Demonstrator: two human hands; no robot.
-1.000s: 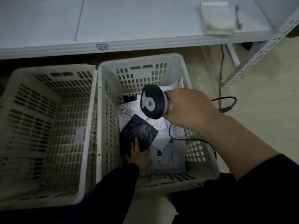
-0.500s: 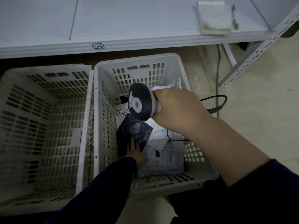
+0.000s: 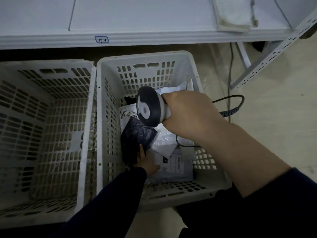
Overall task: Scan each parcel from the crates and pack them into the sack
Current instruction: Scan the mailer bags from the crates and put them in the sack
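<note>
right hand grips scanner above crate | left hand grips black parcel near crate's left wall

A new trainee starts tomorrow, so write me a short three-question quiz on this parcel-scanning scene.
1. True or false: the right hand grips the grey-and-black handheld scanner.
2. The left hand touches: A) the dark crinkled plastic parcel; B) the black cable; C) the folded white cloth.
3. Fill in: the parcels lie in the ____ white slotted plastic crate.
Key: 1 true; 2 A; 3 right.
</note>
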